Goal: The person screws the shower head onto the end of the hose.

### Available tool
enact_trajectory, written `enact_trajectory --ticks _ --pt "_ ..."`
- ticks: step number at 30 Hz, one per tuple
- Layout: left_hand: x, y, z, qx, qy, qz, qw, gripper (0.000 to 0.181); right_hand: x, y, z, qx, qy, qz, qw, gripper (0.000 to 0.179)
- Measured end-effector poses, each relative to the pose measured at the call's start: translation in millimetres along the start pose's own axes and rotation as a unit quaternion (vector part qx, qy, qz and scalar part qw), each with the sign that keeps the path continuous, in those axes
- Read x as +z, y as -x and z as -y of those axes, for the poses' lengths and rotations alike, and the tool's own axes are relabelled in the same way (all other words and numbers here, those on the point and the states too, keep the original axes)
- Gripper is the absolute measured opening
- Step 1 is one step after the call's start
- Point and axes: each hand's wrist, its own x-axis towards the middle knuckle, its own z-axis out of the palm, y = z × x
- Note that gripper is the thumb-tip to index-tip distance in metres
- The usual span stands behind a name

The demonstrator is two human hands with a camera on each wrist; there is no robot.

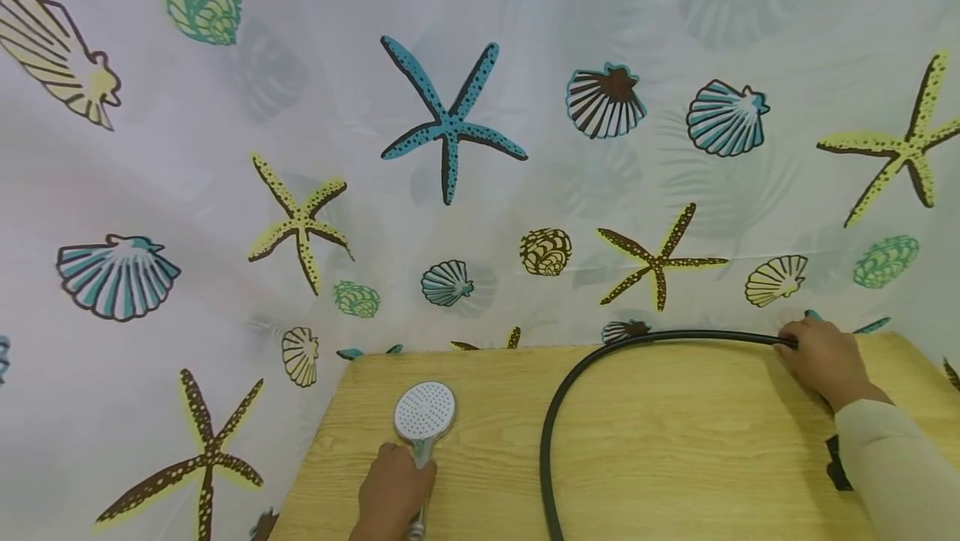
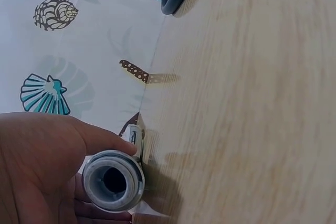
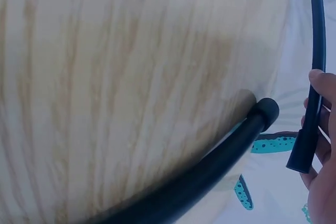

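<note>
My left hand grips the handle of a shower head over the left part of the table. Its round white face with many small nozzles points up. In the left wrist view, the open round end of the handle faces the camera, with the thumb along its side. Toward the table's far right, my right hand holds a black shower hose near one end. The right wrist view shows that flared hose end sticking out past the fingers. From there the hose curves left and then toward me.
A light wood table lies beneath both hands. A white curtain printed with shells and starfish hangs behind and to the left. A thick black tube end shows near the table edge. Beside the right sleeve is a small black piece.
</note>
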Motion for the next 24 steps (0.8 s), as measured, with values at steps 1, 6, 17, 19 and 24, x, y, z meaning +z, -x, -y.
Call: enact_trajectory --ticks 1,6,17,19,24 --pt "1.2 -1.0 0.5 0.001 0.002 0.001 1.0000 0.050 -1 0.9 -1 0.007 -0.004 0.000 1.0000 0.030" --pt "4.0 -4.5 2.1 0.010 0.006 -0.001 0.9999 0.047 -7 4.2 -2 0.016 -0.037 0.001 0.9992 0.030" --pt "-2.5 -1.2 1.2 0.017 -0.012 -0.013 0.9997 0.042 -13 8.5 0 0.017 -0.088 0.031 0.9955 0.030" --pt "-2.8 -1.2 1.7 0.017 -0.010 -0.013 0.9997 0.040 -13 9.6 0 0.014 -0.086 0.033 0.9956 0.030" --pt "-4.8 0.1 2.1 0.012 -0.004 -0.010 0.9999 0.037 -14 11.9 1 0.009 -0.076 0.045 0.9960 0.030"
